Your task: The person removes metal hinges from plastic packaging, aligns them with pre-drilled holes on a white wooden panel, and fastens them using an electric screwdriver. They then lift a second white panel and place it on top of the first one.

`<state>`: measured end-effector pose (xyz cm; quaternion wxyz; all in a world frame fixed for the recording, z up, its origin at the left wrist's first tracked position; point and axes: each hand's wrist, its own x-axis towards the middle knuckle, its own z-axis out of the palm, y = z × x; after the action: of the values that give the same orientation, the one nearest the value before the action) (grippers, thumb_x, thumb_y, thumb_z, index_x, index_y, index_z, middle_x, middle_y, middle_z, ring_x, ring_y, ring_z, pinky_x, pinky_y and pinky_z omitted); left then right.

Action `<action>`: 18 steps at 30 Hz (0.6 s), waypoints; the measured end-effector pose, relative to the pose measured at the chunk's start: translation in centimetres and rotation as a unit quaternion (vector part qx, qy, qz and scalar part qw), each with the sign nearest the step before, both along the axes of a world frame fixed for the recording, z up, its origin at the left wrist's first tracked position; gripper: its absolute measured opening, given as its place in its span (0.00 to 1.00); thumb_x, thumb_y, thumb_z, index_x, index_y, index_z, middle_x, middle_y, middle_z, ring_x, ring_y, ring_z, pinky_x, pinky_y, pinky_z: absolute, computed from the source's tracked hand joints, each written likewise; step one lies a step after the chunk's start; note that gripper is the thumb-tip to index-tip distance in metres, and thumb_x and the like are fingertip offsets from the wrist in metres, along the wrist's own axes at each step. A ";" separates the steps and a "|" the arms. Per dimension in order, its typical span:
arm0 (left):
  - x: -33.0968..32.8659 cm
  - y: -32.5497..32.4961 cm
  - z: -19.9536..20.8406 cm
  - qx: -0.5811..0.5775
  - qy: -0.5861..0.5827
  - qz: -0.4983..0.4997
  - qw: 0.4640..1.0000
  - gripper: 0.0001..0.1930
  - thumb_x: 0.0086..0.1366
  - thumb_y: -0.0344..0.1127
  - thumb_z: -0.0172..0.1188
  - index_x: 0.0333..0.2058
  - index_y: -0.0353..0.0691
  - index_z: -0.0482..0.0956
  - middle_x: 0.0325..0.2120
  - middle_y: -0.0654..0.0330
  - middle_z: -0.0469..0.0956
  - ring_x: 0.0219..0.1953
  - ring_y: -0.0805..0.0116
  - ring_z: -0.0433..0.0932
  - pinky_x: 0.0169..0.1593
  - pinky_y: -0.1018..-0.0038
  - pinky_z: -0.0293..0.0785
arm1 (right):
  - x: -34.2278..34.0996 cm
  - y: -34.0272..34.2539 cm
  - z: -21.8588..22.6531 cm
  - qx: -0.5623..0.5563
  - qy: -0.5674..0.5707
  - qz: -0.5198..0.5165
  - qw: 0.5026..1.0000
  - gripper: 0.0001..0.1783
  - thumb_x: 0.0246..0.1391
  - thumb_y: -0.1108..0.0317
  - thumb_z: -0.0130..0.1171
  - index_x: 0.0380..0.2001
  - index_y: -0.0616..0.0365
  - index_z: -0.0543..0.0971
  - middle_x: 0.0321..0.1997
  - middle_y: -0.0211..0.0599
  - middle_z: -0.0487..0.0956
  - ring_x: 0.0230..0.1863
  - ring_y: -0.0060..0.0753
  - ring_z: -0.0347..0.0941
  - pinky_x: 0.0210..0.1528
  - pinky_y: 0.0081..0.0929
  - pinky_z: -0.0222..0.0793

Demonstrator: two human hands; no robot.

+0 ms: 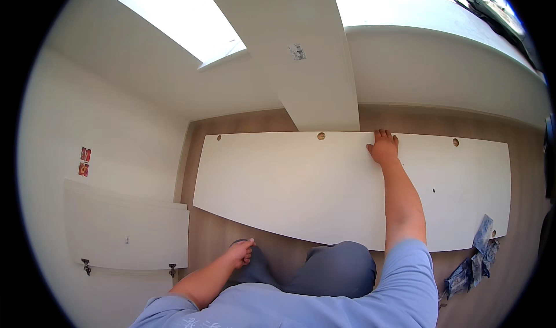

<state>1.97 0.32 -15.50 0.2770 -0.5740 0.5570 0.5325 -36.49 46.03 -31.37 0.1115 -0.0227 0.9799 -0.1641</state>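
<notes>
A long white door panel (pixel 278 177) lies flat on the floor in front of me, with round hinge holes (pixel 321 136) along its far edge. My right hand (pixel 384 147) rests on that far edge, right of the middle. Its thumb stands apart and its fingertips reach the rim. Over my knee, short of the panel's near edge, my left hand (pixel 242 253) is closed, fingers pressed together. Whatever it may hold is hidden.
Wood-look floor (pixel 524 171) surrounds the panel. Crumpled blue patterned cloth (pixel 472 267) lies by its near right corner. Another white panel with dark hinges (pixel 127 229) is at left, near a white wall. A white upright board (pixel 318 85) stands beyond the far edge.
</notes>
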 end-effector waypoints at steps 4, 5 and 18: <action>-1.8 -0.1 -6.2 0.023 -0.033 0.064 0.997 0.19 0.73 0.59 0.55 0.35 0.50 0.71 0.16 0.73 0.54 0.16 0.79 0.51 0.21 0.79 0.50 | 1.7 1.8 0.6 -0.006 -0.012 0.011 1.000 0.40 0.62 0.49 0.60 0.71 0.52 0.62 0.76 0.35 0.62 0.77 0.38 0.53 0.78 0.47 0.46; -2.0 -0.5 -7.3 0.033 -0.036 0.087 0.995 0.21 0.72 0.61 0.55 0.33 0.50 0.69 0.16 0.73 0.54 0.16 0.79 0.51 0.21 0.79 0.50 | 2.5 1.5 0.8 -0.008 -0.026 0.019 0.999 0.40 0.61 0.49 0.61 0.71 0.52 0.62 0.76 0.35 0.62 0.77 0.38 0.52 0.78 0.47 0.45; -2.0 -6.5 -15.3 0.062 0.046 0.279 0.957 0.31 0.52 0.75 0.67 0.28 0.54 0.68 0.17 0.73 0.54 0.16 0.77 0.53 0.21 0.79 0.50 | 41.0 -1.6 3.4 -0.049 -0.024 0.121 0.991 0.40 0.46 0.59 0.70 0.65 0.48 0.70 0.77 0.35 0.60 0.79 0.41 0.49 0.77 0.52 0.44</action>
<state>0.02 -6.18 -30.84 0.1264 -0.6632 0.3529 0.6478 4.53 44.44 -27.96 0.1523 -0.1424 0.9578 -0.1977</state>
